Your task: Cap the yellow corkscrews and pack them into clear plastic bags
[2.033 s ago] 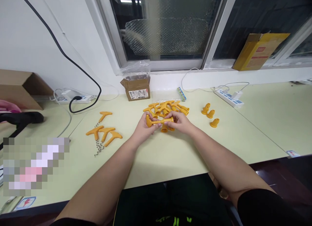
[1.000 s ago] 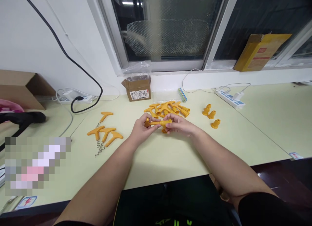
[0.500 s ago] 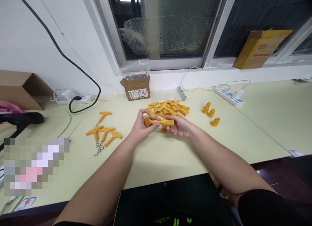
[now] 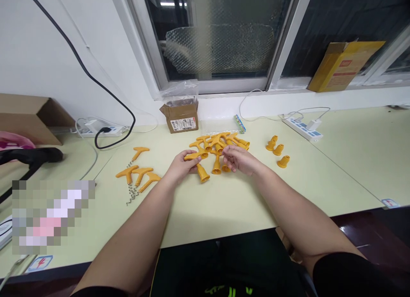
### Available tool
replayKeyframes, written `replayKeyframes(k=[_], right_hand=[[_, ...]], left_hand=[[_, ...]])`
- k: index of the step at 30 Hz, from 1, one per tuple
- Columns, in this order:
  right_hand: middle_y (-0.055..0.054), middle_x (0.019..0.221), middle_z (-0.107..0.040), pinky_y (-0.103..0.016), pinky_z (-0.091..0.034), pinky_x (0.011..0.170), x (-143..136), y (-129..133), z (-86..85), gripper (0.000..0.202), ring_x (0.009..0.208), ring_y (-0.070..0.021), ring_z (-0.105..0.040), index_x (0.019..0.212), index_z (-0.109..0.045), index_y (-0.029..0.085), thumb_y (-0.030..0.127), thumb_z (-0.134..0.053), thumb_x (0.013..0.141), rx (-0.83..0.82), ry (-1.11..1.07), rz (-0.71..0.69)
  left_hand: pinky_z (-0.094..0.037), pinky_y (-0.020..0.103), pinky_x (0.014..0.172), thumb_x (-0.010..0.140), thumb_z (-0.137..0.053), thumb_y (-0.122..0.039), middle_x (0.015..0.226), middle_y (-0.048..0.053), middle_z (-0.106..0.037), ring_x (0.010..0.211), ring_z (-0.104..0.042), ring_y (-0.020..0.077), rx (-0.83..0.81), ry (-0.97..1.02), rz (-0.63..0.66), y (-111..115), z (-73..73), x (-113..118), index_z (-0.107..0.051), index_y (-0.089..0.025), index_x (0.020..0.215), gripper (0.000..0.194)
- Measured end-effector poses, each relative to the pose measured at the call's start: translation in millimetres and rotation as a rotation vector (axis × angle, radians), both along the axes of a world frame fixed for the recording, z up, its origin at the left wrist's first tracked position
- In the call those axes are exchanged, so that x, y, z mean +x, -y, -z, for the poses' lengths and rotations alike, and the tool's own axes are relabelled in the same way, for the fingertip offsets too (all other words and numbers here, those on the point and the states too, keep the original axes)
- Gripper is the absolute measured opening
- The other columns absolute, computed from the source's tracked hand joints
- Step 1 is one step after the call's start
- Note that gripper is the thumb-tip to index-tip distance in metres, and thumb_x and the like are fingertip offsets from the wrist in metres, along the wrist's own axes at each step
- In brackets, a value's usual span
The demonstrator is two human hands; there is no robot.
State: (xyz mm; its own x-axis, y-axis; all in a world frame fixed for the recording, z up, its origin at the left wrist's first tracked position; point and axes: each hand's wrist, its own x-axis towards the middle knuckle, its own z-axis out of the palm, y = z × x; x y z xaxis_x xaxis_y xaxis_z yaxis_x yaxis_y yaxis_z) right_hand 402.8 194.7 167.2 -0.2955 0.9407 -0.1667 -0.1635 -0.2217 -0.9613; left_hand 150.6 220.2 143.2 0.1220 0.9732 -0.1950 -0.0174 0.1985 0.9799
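Note:
In my left hand [image 4: 183,165] is an orange corkscrew [image 4: 203,173], its T-handle between thumb and fingers and its bell-shaped end pointing down toward me. My right hand [image 4: 241,160] hovers at the near right side of a pile of similar orange corkscrews [image 4: 221,139], fingers loosely bent and apart, with nothing visible in them. Whether its fingertips touch the pile I cannot tell. Left of my left hand lie several orange T-handles with bare metal spirals [image 4: 134,174]. Over on the right stand three loose orange bell-shaped caps [image 4: 278,150].
Behind the pile are a small open cardboard box [image 4: 182,118] and a clear plastic bag [image 4: 215,126]. Power strips lie at the back left [image 4: 107,131] and back right [image 4: 303,129], with cables. A black stand [image 4: 35,155] and a larger carton [image 4: 28,117] occupy the left.
My right hand has let go of the corkscrew's bell end and drawn slightly away. The corkscrew in my left hand has turned from lying sideways to bell end down toward me.

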Motion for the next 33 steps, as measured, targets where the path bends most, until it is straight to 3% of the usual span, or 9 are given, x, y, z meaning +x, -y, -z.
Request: replayKeyframes(k=[5,8,11,16,19,25,29,33], right_hand=[[0.006,0.061,-0.057,-0.021,-0.033,0.037,10.7,-6.0,-1.4,0.034,0.044,-0.0093,-0.048,0.083,-0.055,0.023,0.043,-0.08,0.071,0.13,0.071,0.153],[0.006,0.056,-0.052,-0.022,-0.033,0.04,21.4,-11.5,-1.3,0.029,0.044,-0.0103,-0.045,0.081,-0.056,0.024,0.042,-0.077,0.073,0.247,0.166,0.288],[0.004,0.061,-0.054,-0.025,-0.038,0.048,35.8,-18.2,0.6,0.022,0.051,-0.0121,-0.046,0.081,-0.058,0.023,0.04,-0.071,0.078,0.386,0.329,0.47],[-0.005,0.096,-0.065,-0.033,-0.051,0.076,65.8,-29.8,8.4,0.017,0.083,-0.0203,-0.06,0.092,-0.059,0.024,0.038,-0.061,0.084,0.544,0.771,0.758],[-0.012,0.124,-0.059,-0.044,-0.048,0.099,83.7,-35.4,16.5,0.029,0.113,-0.0281,-0.058,0.108,-0.062,0.022,0.036,-0.059,0.083,0.575,1.041,0.863],[-0.023,0.157,-0.039,-0.055,-0.028,0.12,102.2,-43.9,30.9,0.053,0.148,-0.0359,-0.033,0.133,-0.057,0.016,0.035,-0.061,0.084,0.399,1.291,0.885],[-0.029,0.163,-0.031,-0.063,-0.015,0.124,106.2,-49.4,34.7,0.059,0.155,-0.0381,-0.024,0.138,-0.054,0.01,0.037,-0.061,0.086,0.288,1.421,0.827],[-0.03,0.161,-0.036,-0.064,-0.008,0.125,109.5,-51.9,36.2,0.059,0.153,-0.0393,-0.03,0.135,-0.058,0.007,0.04,-0.06,0.086,0.157,1.53,0.756]], left_hand=[[-0.061,0.032,0.067,0.06,-0.096,-0.041,0.082,0.006,-0.076,0.069,-0.073,0.0198,0.031,-0.311,0.081,-1.3,5.0,-2.4,-0.07,-0.018,0.112,0.062],[-0.057,0.032,0.068,0.061,-0.094,-0.044,0.079,0.004,-0.075,0.071,-0.071,0.0211,0.146,-0.47,0.071,-2.0,5.7,-5.1,-0.074,-0.019,0.105,0.054],[-0.054,0.034,0.075,0.064,-0.089,-0.048,0.089,0.005,-0.077,0.081,-0.07,0.0235,0.268,-0.611,0.039,-3.7,8.6,-6.8,-0.075,-0.023,0.098,0.045],[-0.051,0.042,0.095,0.076,-0.079,-0.05,0.11,0.009,-0.076,0.104,-0.067,0.031,0.447,-0.762,0.065,-10.3,13.9,-8.4,-0.074,-0.025,0.1,0.035],[-0.043,0.05,0.108,0.084,-0.069,-0.05,0.119,0.012,-0.071,0.122,-0.057,0.0373,0.534,-0.977,-0.035,-17.5,8.8,-17.8,-0.074,-0.025,0.106,0.034],[-0.024,0.062,0.122,0.081,-0.066,-0.038,0.153,0.018,-0.048,0.148,-0.032,0.0428,0.305,-1.24,-0.402,-35.4,-5.7,-70.5,-0.07,-0.021,0.122,0.045],[-0.014,0.079,0.117,0.075,-0.068,-0.044,0.166,0.023,-0.031,0.153,-0.018,0.0525,0.051,-1.285,-0.443,-47.4,-1.3,-107.3,-0.061,-0.017,0.137,0.067],[-0.014,0.08,0.117,0.075,-0.066,-0.05,0.158,0.03,-0.038,0.151,-0.024,0.0538,-0.099,-1.276,-0.436,-56.6,5.0,-123.4,-0.056,-0.011,0.142,0.078]])
